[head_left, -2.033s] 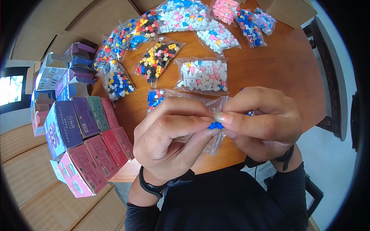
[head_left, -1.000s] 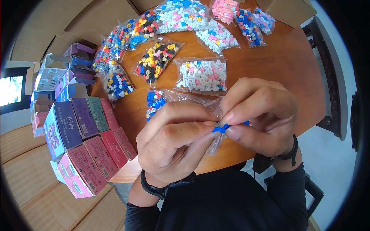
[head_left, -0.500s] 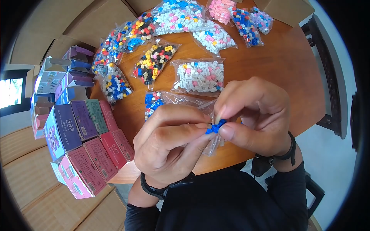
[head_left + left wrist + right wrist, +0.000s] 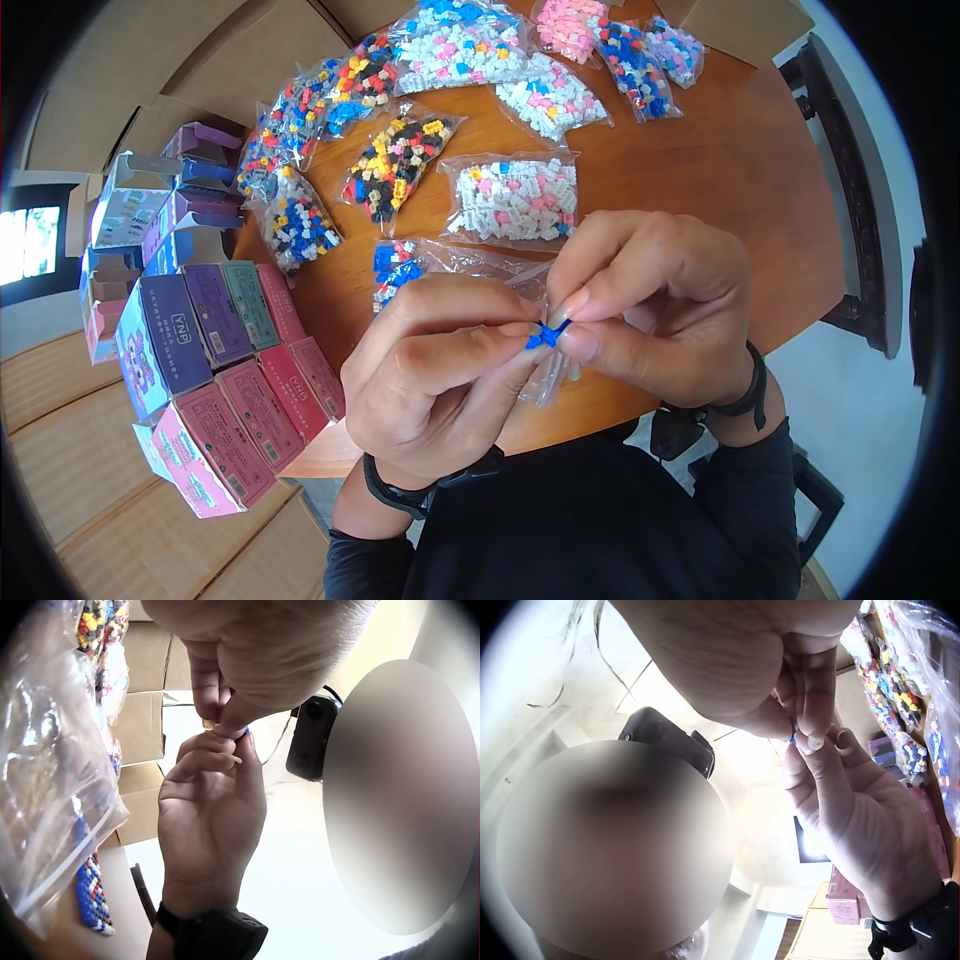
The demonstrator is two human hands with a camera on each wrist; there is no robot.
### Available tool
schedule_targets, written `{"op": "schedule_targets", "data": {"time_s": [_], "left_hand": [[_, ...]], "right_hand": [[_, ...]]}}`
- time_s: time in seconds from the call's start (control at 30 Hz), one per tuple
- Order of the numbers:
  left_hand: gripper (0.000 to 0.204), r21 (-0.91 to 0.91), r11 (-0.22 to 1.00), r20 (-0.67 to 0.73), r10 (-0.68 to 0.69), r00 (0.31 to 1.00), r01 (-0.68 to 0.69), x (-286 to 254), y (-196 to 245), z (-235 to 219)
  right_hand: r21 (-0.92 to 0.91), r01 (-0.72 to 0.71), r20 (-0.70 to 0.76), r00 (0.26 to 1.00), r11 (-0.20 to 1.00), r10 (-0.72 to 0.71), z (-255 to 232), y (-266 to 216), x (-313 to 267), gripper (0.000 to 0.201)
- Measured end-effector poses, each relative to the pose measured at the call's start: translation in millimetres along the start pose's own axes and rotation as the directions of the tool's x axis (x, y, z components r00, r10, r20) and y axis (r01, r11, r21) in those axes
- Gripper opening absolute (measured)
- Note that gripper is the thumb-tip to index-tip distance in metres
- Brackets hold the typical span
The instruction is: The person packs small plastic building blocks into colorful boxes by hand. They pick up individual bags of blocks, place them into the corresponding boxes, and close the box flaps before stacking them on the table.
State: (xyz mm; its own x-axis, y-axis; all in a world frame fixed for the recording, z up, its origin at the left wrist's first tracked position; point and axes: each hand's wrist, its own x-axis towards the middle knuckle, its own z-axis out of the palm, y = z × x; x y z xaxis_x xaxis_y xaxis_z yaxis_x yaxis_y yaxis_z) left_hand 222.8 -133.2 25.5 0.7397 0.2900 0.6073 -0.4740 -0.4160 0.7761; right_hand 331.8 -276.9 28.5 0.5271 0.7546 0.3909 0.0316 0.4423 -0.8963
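Small joined blue toy bricks [image 4: 541, 340] sit between the fingertips of both hands, above the front of the table. My left hand [image 4: 430, 365] pinches their left end between thumb and forefinger. On the other side, my right hand [image 4: 665, 310] pinches the right end with thumb and forefinger, its tips meeting the left ones. Only a speck of blue shows past the fingers in either wrist view. Under the hands lies a clear plastic bag [image 4: 470, 262] with blue, red and white bricks [image 4: 397, 265], partly hidden by them.
Several bags of bricks, such as a white-and-pink one [image 4: 515, 198] and a black-and-yellow one [image 4: 400, 160], lie on the wooden table [image 4: 690, 160]. Purple and pink boxes [image 4: 245, 420] stack up at the left. Cardboard cartons [image 4: 230, 70] stand behind.
Both hands have shifted slightly left. The right thumb and forefinger have parted, showing more of the blue bricks, then closed on them again.
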Motion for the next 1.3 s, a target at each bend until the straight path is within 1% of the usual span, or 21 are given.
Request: {"op": "schedule_targets", "data": {"time_s": [0.1, 0.17, 0.3, 0.4, 0.5, 0.63, 0.8, 0.9, 1.0, 1.2, 1.3], "left_hand": [[0.028, 0.054, 0.998, 0.019, 0.008, 1.000, -0.009, 1.0, 1.1, -1.8], [0.029, 0.058, 0.998, 0.009, 0.012, 1.000, -0.012, 1.2, 1.8, -1.2], [0.029, 0.031, 0.999, -0.020, 0.011, 1.000, -0.010, 0.0, 1.9, 0.8], [0.029, 0.010, 1.000, -0.023, 0.015, 1.000, -0.015, -0.6, 0.8, 0.6], [0.029, -0.006, 1.000, -0.011, -0.010, 1.000, 0.010, -0.1, 2.8, -1.0], [0.029, -0.017, 1.000, -0.008, -0.010, 1.000, 0.010, 0.2, 2.4, -2.8], [0.029, -0.028, 1.000, -0.023, -0.006, 1.000, 0.006, -0.3, 0.8, -1.8], [0.029, 0.032, 0.999, -0.030, 0.031, 0.999, -0.030, 0.8, 0.7, -0.6], [0.029, 0.040, 0.999, -0.055, 0.031, 0.998, -0.029, -0.4, 0.5, 1.3], [0.029, 0.023, 0.999, -0.043, -0.023, 0.999, 0.024, -1.2, 2.2, 0.0], [0.029, -0.032, 0.998, -0.053, -0.063, 0.997, 0.062, -2.8, 0.6, 0.4]], "right_hand": [[-0.006, -0.002, -0.017, 1.000, 1.000, 0.001, 1.8, 0.0, -0.2, 0.017], [-0.036, 0.005, -0.031, 0.999, 0.999, -0.006, 3.5, -0.7, -0.4, 0.016], [-0.100, 0.076, 0.011, 0.997, 0.992, -0.076, 1.5, 0.7, 1.9, 0.016], [-0.107, 0.105, 0.032, 0.994, 0.989, -0.102, 0.1, 2.8, 1.7, 0.017], [-0.083, 0.109, 0.027, 0.994, 0.991, -0.107, 2.0, 4.4, 0.2, 0.018], [-0.086, 0.106, 0.025, 0.994, 0.991, -0.104, 4.0, 4.0, -0.3, 0.017], [-0.142, 0.128, 0.027, 0.992, 0.982, -0.125, 3.4, 4.5, -0.7, 0.016], [-0.158, 0.136, 0.019, 0.991, 0.978, -0.135, 3.7, 5.2, -0.8, 0.017], [-0.163, 0.135, 0.015, 0.991, 0.977, -0.135, 3.8, 5.4, -0.6, 0.017], [-0.157, 0.115, 0.005, 0.993, 0.981, -0.115, 4.2, 4.1, -0.6, 0.017], [-0.141, 0.098, -0.004, 0.995, 0.985, -0.100, 4.5, 3.6, -0.8, 0.017]]}}
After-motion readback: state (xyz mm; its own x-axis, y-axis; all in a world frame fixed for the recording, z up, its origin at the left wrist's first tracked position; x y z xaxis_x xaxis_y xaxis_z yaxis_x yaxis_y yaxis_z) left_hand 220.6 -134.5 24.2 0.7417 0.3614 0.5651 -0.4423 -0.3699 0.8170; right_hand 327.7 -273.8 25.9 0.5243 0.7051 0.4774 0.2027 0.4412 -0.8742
